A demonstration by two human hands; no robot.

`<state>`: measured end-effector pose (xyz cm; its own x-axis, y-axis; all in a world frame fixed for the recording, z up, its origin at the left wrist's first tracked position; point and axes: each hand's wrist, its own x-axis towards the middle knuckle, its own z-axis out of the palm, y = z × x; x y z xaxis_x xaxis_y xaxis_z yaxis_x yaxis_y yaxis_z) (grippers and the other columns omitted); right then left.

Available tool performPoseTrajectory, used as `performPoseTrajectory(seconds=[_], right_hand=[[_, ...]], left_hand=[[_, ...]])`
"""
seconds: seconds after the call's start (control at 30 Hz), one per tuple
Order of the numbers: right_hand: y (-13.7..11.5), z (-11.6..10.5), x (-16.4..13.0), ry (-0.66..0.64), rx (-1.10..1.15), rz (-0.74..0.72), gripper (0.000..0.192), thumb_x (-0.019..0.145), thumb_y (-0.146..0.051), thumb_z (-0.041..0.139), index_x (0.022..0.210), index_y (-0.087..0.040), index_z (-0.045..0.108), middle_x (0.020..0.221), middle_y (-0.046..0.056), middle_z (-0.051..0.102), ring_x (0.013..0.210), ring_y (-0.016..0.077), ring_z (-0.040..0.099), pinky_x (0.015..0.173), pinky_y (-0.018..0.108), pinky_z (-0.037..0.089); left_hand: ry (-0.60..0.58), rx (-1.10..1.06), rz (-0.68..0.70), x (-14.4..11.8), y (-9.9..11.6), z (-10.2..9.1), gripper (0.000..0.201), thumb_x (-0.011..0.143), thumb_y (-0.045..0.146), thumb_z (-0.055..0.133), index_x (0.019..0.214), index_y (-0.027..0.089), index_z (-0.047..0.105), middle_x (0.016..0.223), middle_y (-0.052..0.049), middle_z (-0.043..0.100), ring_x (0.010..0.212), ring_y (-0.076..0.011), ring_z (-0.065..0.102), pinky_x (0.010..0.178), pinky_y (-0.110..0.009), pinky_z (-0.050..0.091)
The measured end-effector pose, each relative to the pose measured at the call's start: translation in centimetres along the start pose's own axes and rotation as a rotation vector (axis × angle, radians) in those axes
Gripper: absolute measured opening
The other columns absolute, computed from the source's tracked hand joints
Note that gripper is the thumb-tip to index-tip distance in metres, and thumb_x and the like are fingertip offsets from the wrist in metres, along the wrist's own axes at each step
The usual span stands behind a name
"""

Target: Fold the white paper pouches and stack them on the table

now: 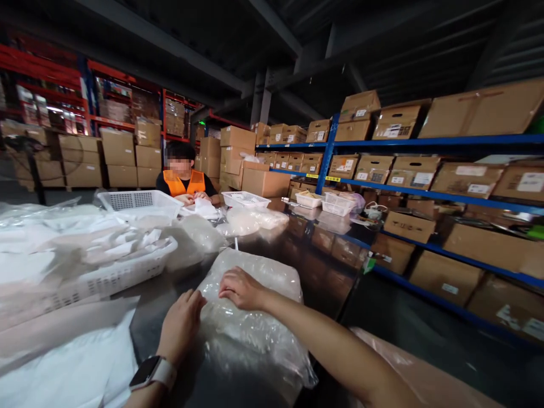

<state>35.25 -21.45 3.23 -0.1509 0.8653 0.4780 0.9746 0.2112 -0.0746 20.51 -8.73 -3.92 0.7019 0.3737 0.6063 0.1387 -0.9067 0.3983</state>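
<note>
Two hands on clear plastic bag (255, 317), left hand (181, 323) flat, right hand (240, 289) pinching it, box labels unreadable

so the bag (255, 317) under both hands is thin clear plastic film, crinkly and shiny, catching light all over its folds. left hand (182, 323) and right hand (241, 289) are bare skin pressed on it, and the watch (152, 371) on the left wrist has a glossy dark face on a smooth white band. table top (323, 255) looks like dark polished stuff, glossy enough to mirror the boxes. the basket (127, 266) is white moulded plastic mesh, fairly matt. shelf boxes (467, 178) are plain matt brown cardboard with paper labels, on blue painted metal racking (429, 195)
</note>
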Motion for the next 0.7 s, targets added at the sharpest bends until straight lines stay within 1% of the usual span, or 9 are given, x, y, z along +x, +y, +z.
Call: performPoseTrajectory(seconds=[0.17, 0.3, 0.4, 0.5, 0.7], right_hand=[[-1.0, 0.0, -0.3, 0.067, -0.241, -0.043, 0.02, 0.092, -0.029, 0.054, 0.075, -0.018, 0.056, 0.074, 0.001, 0.062, 0.073, 0.0141, 0.055, 0.075, 0.031, 0.036], [-1.7, 0.2, -0.8, 0.142, -0.368, -0.092, 0.023, 0.094, -0.028, 0.047, 0.075, -0.018, 0.055, 0.071, 0.0, 0.06, 0.069, 0.0133, 0.052, 0.071, 0.031, 0.033], [-2.2, 0.6, -1.1, 0.241, -0.476, -0.136, 0.024, 0.094, -0.023, 0.043, 0.074, -0.019, 0.054, 0.068, -0.001, 0.059, 0.067, 0.0126, 0.05, 0.068, 0.03, 0.031], [-2.8, 0.8, -1.3, 0.34, -0.594, -0.186, 0.025, 0.093, -0.02, 0.042, 0.071, -0.018, 0.054, 0.064, -0.002, 0.056, 0.063, 0.0123, 0.047, 0.065, 0.03, 0.029], [-4.1, 1.0, -1.4, 0.506, -0.75, -0.218, 0.036, 0.092, -0.023, 0.045, 0.056, -0.019, 0.045, 0.052, -0.003, 0.046, 0.055, 0.0122, 0.041, 0.059, 0.032, 0.024]], left_hand=[[-0.004, 0.083, 0.028, 0.1, 0.1, -0.1, 0.024, 0.09, 0.021, 0.036, 0.07, 0.021, 0.049, 0.072, -0.003, 0.056, 0.068, -0.019, 0.054, 0.062, -0.029, 0.036], [-0.026, 0.175, 0.055, 0.2, 0.1, -0.4, 0.024, 0.09, 0.016, 0.035, 0.075, 0.02, 0.054, 0.077, -0.004, 0.06, 0.075, -0.0204, 0.057, 0.068, -0.031, 0.035], [-0.069, 0.2, 0.061, 0.2, 0.1, -0.5, 0.025, 0.09, 0.011, 0.035, 0.077, 0.019, 0.055, 0.08, -0.004, 0.061, 0.079, -0.0202, 0.058, 0.072, -0.032, 0.035], [-0.097, 0.202, 0.062, 0.3, 0.0, -0.4, 0.025, 0.089, 0.008, 0.035, 0.078, 0.018, 0.055, 0.081, -0.004, 0.06, 0.08, -0.0198, 0.057, 0.073, -0.031, 0.034], [-0.118, 0.195, 0.065, 0.1, 0.2, -0.6, 0.025, 0.087, 0.003, 0.037, 0.079, 0.017, 0.056, 0.08, -0.005, 0.06, 0.08, -0.0203, 0.057, 0.072, -0.031, 0.035]])
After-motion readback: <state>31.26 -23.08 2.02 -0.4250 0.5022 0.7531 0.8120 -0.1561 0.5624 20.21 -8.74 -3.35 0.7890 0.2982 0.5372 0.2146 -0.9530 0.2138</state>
